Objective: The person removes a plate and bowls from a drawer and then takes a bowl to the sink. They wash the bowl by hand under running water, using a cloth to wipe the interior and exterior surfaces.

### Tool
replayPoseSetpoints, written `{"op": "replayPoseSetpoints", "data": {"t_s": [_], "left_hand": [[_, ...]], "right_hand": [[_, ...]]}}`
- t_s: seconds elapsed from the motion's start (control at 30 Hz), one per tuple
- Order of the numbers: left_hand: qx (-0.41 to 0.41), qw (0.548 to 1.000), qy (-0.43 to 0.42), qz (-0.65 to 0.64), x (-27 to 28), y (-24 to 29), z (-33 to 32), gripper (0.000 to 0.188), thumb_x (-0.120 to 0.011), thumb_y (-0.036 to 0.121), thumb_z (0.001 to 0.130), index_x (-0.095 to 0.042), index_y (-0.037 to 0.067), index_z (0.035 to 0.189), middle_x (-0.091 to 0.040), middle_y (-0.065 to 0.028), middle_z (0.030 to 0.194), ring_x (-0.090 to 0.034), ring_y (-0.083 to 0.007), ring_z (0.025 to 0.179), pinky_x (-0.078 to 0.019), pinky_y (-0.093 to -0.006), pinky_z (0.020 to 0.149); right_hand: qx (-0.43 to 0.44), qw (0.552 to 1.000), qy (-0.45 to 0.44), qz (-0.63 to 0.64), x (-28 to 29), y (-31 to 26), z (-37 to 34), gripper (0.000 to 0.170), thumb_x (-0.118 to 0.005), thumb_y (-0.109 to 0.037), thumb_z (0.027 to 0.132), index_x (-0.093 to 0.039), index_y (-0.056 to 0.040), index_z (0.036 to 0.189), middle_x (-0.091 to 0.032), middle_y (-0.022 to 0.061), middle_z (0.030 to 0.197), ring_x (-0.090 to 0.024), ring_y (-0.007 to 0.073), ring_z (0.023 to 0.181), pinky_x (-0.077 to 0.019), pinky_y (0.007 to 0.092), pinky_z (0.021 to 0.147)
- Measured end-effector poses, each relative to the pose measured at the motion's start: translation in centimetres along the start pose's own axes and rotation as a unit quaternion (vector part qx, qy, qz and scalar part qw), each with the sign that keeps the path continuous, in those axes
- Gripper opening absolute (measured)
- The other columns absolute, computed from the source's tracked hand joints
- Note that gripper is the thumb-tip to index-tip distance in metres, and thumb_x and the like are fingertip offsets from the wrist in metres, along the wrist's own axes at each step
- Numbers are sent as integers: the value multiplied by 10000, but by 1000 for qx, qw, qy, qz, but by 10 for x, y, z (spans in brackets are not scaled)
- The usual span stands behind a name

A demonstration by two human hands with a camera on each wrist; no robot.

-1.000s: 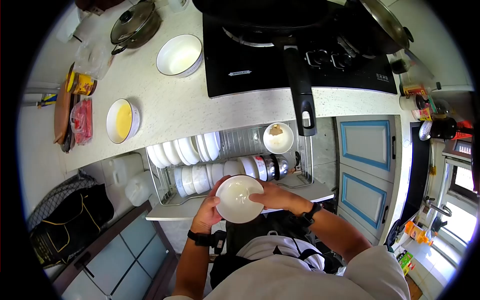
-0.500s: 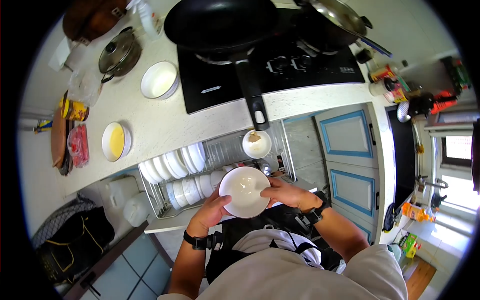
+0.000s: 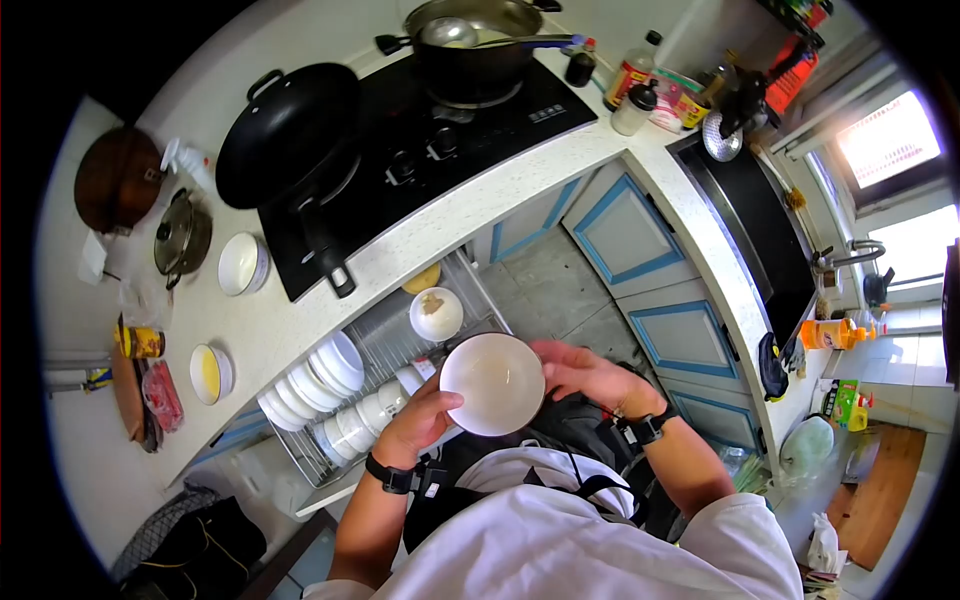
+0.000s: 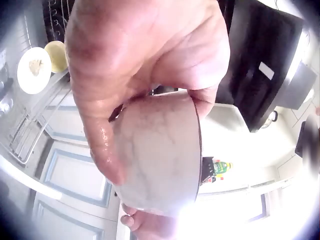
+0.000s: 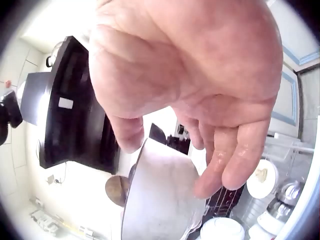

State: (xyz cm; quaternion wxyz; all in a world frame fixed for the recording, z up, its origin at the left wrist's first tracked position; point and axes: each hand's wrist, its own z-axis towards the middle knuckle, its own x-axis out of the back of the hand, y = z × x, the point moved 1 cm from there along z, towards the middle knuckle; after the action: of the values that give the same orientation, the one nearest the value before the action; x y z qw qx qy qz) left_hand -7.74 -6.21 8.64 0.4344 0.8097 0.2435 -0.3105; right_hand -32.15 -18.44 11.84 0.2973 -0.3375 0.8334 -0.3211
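Note:
A white bowl (image 3: 492, 385) with a dark rim and grey marbled outside is held in front of my body, its inside facing up. My left hand (image 3: 418, 425) grips its left side, thumb over the rim and fingers curled round the outer wall (image 4: 157, 155). At the opposite side is my right hand (image 3: 590, 378), its fingers loosely extended close to the bowl's wall (image 5: 162, 200) and its thumb spread apart from them. Below, in the pulled-out rack drawer (image 3: 385, 318), stands another white bowl (image 3: 436, 314) with a brownish bit inside.
White plates (image 3: 335, 362) and stacked bowls (image 3: 350, 425) fill the drawer's left part. On the counter (image 3: 345, 290) are a bowl of yellow liquid (image 3: 210, 374) and a white bowl (image 3: 243, 264). A wok (image 3: 290, 130) and a pot with a ladle (image 3: 470, 55) stand on the stove.
The head view has turned toward the right, showing more of the sink side. My right hand has loosened from the bowl's rim, while the left keeps its grip.

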Motion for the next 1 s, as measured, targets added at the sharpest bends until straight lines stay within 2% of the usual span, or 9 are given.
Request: {"op": "replayPoseSetpoints", "data": {"t_s": [0.17, 0.3, 0.43, 0.53, 0.57, 0.67, 0.83, 0.87, 1.0], "left_hand": [[35, 998, 43, -30, -57, -13, 65, 615, -577, 199, 847, -350, 6, 1385, -504, -157, 1317, -511, -276, 1200, -396, -426, 1031], [28, 998, 43, -34, -127, -19, 140, 589, -550, 254, 888, -357, -25, 1369, -486, -182, 1340, -504, -298, 1213, -388, -446, 1040], [82, 994, -71, 12, -185, -56, 231, 554, -539, 291, 904, -408, -19, 1344, -535, -159, 1296, -533, -276, 1181, -400, -460, 1023], [72, 988, -137, 24, -249, -86, 282, 582, -555, 349, 879, -407, 47, 1354, -558, -126, 1257, -582, -260, 1113, -500, -441, 910], [62, 987, -146, 36, -274, -87, 291, 642, -557, 374, 849, -343, 126, 1401, -519, -104, 1290, -556, -272, 1136, -513, -468, 871], [95, 980, -168, 47, -307, -114, 327, 681, -548, 377, 820, -285, 205, 1424, -476, -81, 1307, -498, -270, 1179, -519, -497, 813], [128, 973, -181, 68, -351, -116, 358, 662, -568, 416, 795, -343, 190, 1375, -523, -80, 1243, -535, -254, 1129, -539, -454, 762], [143, 971, -187, 37, -353, -130, 373, 619, -580, 448, 764, -377, 201, 1294, -491, -74, 1243, -530, -285, 1077, -496, -470, 784], [189, 966, -174, 21, -356, -127, 415, 628, -577, 410, 782, -382, 174, 1331, -554, -74, 1206, -581, -240, 1048, -511, -410, 803]], "right_hand": [[99, 975, 181, 79, 108, 5, -65, 450, -484, -376, 970, -463, -90, 1317, -590, 47, 1181, -603, 136, 898, -486, 264, 761], [154, 923, 321, 144, 202, 17, -143, 357, -499, -335, 968, -521, -101, 1237, -611, 29, 1124, -597, 117, 833, -476, 255, 722], [182, 825, 488, 219, 260, 34, -231, 405, -528, -360, 939, -540, -79, 1230, -623, 52, 1083, -598, 112, 793, -476, 229, 692], [200, 781, 530, 262, 307, 87, -291, 422, -527, -359, 937, -523, -131, 1292, -610, -5, 1141, -532, 48, 763, -437, 202, 667], [170, 778, 547, 259, 310, 90, -310, 430, -522, -373, 938, -515, -160, 1312, -599, -23, 1178, -504, 35, 782, -404, 192, 693], [170, 759, 581, 242, 333, 121, -347, 439, -514, -366, 941, -492, -175, 1336, -585, -39, 1209, -502, 29, 798, -389, 187, 701], [118, 718, 657, 198, 343, 97, -371, 447, -546, -377, 918, -503, -187, 1321, -581, -33, 1196, -526, 66, 819, -409, 222, 707], [112, 701, 681, 178, 343, 87, -371, 434, -556, -384, 909, -519, -193, 1297, -585, -28, 1184, -534, 77, 817, -421, 244, 703], [123, 721, 658, 176, 362, 45, -378, 367, -564, -289, 922, -534, -171, 1267, -595, -17, 1159, -589, 75, 841, -474, 226, 676]]}}
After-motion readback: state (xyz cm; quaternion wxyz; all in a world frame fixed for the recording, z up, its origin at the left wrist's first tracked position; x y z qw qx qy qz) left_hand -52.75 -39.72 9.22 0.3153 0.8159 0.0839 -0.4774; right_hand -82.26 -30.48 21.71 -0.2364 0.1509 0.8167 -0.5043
